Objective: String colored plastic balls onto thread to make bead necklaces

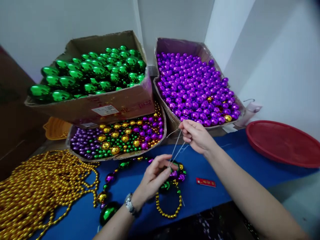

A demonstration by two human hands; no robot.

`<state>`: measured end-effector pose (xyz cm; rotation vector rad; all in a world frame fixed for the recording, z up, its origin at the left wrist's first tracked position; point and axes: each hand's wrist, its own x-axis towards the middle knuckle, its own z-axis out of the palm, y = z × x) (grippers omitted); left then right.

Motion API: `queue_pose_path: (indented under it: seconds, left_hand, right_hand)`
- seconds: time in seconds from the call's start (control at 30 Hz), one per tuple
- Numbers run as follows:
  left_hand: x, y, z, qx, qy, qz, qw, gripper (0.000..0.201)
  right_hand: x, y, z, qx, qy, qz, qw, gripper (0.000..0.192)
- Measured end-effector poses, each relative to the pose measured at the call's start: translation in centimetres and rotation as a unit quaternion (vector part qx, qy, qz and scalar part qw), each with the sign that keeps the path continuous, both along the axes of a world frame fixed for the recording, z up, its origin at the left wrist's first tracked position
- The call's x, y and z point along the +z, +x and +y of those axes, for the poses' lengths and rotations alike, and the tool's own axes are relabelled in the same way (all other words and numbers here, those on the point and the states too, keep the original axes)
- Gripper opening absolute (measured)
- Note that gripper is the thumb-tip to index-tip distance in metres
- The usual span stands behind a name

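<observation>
At the centre of the frame, the right hand (196, 136) pinches the upper ends of a thin string (177, 149), and the left hand (155, 176) grips its lower end. Below it, a bead necklace (140, 186) lies on the blue counter (225, 166), before the box of purple beads (197, 88).

boxes of beads (120, 103): 3 | red tray (282, 143): 1 | hands (197, 136): 2

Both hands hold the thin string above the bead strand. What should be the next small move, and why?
Probably pull the string taut with the right hand. It runs slack-looking between that hand and the left hand, which pinches it just above the bead strand on the blue table.
</observation>
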<state>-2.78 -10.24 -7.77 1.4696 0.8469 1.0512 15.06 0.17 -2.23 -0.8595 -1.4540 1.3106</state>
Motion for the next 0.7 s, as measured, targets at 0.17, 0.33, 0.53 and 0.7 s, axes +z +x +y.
queue_pose_path:
  seconds: [0.17, 0.33, 0.53, 0.7]
  left_hand:
    - [-0.2, -0.1, 1.4, 0.010, -0.107, -0.011, 0.994, 0.021]
    - [-0.9, 0.2, 2.2, 0.069, -0.189, -0.073, 0.977, 0.031]
    - [-0.6, 0.9, 2.3, 0.106, -0.221, -0.097, 0.965, 0.040]
    - [-0.5, 1.4, 2.3, 0.104, -0.214, -0.099, 0.966, 0.043]
  right_hand:
    - [-3.8, 2.7, 2.1, -0.080, 0.007, -0.108, 0.991, 0.046]
    - [-6.1, 11.5, -1.5, -0.144, 0.029, -0.287, 0.947, 0.031]
    - [-10.4, 20.7, -10.1, -0.135, 0.001, -0.494, 0.859, 0.016]
    - [-14.3, 22.5, -13.6, -0.169, -0.015, -0.560, 0.811, 0.026]
